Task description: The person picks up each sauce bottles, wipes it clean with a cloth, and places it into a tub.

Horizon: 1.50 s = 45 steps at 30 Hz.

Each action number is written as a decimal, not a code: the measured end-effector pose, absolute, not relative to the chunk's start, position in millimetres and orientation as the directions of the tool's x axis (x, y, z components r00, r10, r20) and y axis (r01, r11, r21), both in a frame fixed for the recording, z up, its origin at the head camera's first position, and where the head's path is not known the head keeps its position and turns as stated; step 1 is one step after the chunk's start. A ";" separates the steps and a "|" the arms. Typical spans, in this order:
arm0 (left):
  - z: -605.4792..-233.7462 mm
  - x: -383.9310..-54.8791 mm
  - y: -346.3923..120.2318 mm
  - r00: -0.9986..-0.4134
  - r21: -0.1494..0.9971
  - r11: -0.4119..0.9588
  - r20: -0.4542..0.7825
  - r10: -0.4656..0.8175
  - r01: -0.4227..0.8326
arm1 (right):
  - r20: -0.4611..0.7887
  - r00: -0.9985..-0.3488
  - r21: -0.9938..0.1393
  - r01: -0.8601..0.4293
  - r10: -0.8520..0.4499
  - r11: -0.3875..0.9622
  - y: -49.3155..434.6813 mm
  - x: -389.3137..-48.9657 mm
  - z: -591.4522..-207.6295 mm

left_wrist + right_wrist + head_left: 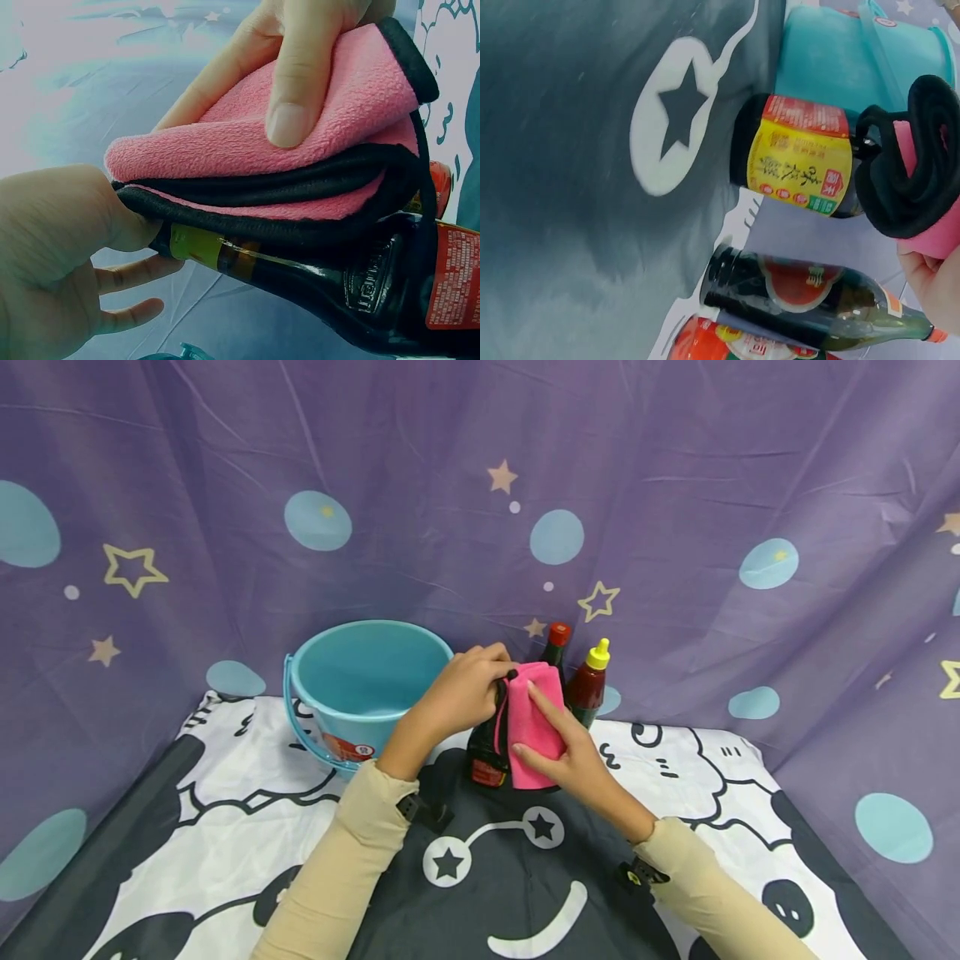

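A dark soy sauce bottle (806, 154) with a red and yellow label stands upright on the bed-like patterned cloth. My left hand (467, 687) pinches this bottle at its cap, while its lower fingers stick out beside the neck (232, 259). A folded pink towel (535, 727) with black edging lies against the bottle's upper part. My right hand (570, 750) holds the towel, thumb on one side and fingers on the other. In the left wrist view, the right thumb (296, 97) presses into the pink fabric. The towel hides part of the bottle.
Left of the bottle stands a light blue bucket (360, 717) with its handle down. Behind the towel are a green bottle with a red cap (558, 635) and a red sauce bottle with a yellow nozzle (587, 683). A purple curtain (420, 460) hangs behind.
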State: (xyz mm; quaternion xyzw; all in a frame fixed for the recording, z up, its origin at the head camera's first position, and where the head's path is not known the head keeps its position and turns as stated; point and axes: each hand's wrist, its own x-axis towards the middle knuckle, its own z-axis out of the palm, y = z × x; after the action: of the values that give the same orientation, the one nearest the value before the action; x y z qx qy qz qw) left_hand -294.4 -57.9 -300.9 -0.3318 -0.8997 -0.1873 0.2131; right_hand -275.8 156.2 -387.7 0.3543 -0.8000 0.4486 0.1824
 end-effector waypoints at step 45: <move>-314.9 -287.0 -56.2 -0.722 0.260 0.736 0.551 0.418 0.625 | 0.440 -0.682 -0.575 -0.714 -0.584 0.400 171.5 -270.9 -407.5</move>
State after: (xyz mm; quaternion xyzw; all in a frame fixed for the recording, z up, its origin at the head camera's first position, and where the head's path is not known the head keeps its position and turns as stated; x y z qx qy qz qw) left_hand -287.0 -56.2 -314.9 -0.2891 -0.9015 -0.2198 0.2352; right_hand -270.9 171.5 -407.5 0.3897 -0.8325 0.3847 0.0841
